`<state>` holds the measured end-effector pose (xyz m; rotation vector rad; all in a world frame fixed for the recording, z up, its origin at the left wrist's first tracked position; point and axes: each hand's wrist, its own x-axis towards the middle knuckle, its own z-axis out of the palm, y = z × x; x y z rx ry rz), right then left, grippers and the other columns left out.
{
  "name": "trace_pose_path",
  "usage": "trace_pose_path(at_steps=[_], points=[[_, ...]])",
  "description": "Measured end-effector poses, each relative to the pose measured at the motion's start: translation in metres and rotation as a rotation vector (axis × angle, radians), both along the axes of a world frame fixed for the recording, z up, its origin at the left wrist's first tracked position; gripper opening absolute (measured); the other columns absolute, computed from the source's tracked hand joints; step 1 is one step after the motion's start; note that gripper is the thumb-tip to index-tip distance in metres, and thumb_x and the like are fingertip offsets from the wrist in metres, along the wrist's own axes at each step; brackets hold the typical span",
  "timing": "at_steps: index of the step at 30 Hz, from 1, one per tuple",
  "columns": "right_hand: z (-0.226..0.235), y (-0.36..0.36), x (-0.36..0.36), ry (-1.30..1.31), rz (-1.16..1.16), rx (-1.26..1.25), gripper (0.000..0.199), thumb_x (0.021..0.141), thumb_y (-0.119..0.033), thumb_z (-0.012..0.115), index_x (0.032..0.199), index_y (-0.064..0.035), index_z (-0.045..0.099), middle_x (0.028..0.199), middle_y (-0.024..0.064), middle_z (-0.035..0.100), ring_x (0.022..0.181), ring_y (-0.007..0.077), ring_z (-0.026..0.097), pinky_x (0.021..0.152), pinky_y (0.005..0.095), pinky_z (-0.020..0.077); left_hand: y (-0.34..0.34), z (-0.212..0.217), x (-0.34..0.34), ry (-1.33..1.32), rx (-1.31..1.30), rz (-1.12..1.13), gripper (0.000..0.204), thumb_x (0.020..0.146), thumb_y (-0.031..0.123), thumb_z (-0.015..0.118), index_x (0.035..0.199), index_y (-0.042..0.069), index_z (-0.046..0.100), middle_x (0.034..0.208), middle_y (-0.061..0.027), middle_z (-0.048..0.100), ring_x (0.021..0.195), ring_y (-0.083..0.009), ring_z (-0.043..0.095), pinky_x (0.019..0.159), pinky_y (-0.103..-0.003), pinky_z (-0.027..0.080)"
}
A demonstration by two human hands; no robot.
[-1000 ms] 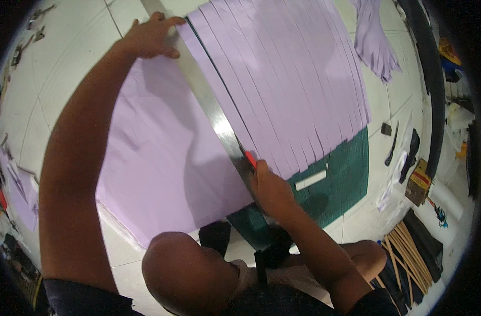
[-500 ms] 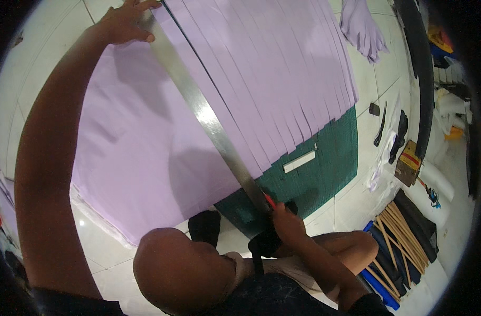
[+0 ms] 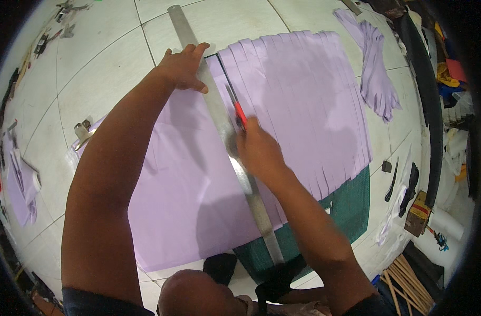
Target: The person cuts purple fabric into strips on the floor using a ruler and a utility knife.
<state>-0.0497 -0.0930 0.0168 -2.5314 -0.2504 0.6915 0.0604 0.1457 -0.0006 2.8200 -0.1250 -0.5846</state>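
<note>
The scene is viewed from the person's head, through the left one of two fisheye cameras worn side by side. The lens is pointed downward — onto the lilac fabric (image 3: 182, 205) and the tiled floor (image 3: 100, 58) around it. The view is held upright and unmirrored, so the left hand (image 3: 185, 68) is shown left of the right hand (image 3: 260, 150), both near the upper middle. The arms (image 3: 106, 184) are brought in from the lower edge and, being close, are shown large; a knee (image 3: 195, 295) is cut by that edge. Toward the rim, tile joints (image 3: 142, 25) are bent — and the corners are blackened.
</note>
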Motion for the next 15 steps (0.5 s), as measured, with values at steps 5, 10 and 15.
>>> trace_pose_path(at_steps=[5, 10, 15], points=[[-0.006, 0.068, 0.059, -0.015, 0.026, 0.022, 0.024, 0.096, -0.018, 0.045, 0.105, 0.0032, 0.044, 0.091, 0.0285, 0.065, 0.087, 0.0459, 0.064, 0.079, 0.0549, 0.0490, -0.001, 0.000, -0.003, -0.008, 0.047, 0.016, 0.118, 0.062, 0.036, 0.091, 0.152, 0.017, 0.018, 0.147, -0.0190, 0.042, 0.132, -0.0381, 0.047, 0.115, -0.061, 0.024], [-0.004, 0.081, 0.072, -0.030, 0.019, -0.016, 0.029, 0.094, -0.020, 0.047, 0.110, 0.0047, 0.046, 0.094, 0.0277, 0.067, 0.093, 0.0445, 0.066, 0.083, 0.0528, 0.0503, -0.001, 0.000, -0.001, -0.017, 0.061, -0.004, 0.118, 0.061, 0.039, 0.091, 0.151, 0.018, 0.018, 0.146, -0.0186, 0.043, 0.131, -0.0376, 0.048, 0.114, -0.061, 0.026], [-0.002, 0.081, 0.072, -0.006, 0.027, -0.009, 0.030, 0.094, -0.019, 0.048, 0.112, 0.0049, 0.048, 0.097, 0.0280, 0.067, 0.095, 0.0444, 0.066, 0.084, 0.0521, 0.0506, -0.001, -0.001, 0.000, -0.018, 0.066, -0.015, 0.114, 0.063, 0.036, 0.091, 0.150, 0.020, 0.019, 0.144, -0.0187, 0.045, 0.130, -0.0384, 0.049, 0.114, -0.062, 0.027]])
